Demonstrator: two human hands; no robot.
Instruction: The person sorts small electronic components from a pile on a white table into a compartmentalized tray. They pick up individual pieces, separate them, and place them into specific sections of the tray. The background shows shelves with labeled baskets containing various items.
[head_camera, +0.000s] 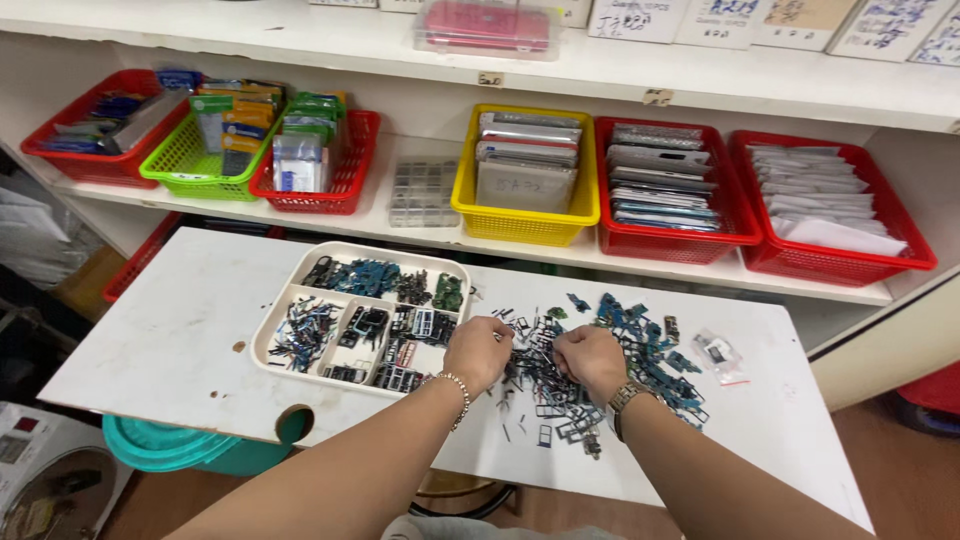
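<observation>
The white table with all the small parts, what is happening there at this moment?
A person stands at the white table with both hands in a loose pile of small dark and blue parts. The left hand and the right hand are curled over the pile, knuckles up; whether they grip anything is hidden. Beside the left hand sits a cream divided tray with similar parts sorted in its compartments. A small clear bag lies right of the pile.

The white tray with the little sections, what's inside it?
The white tray holds small dark and blue-green phone parts, sorted into sections. The left hand covers the tray's near right corner, so what lies there is hidden. The right hand rests on the loose pile beside it.
</observation>
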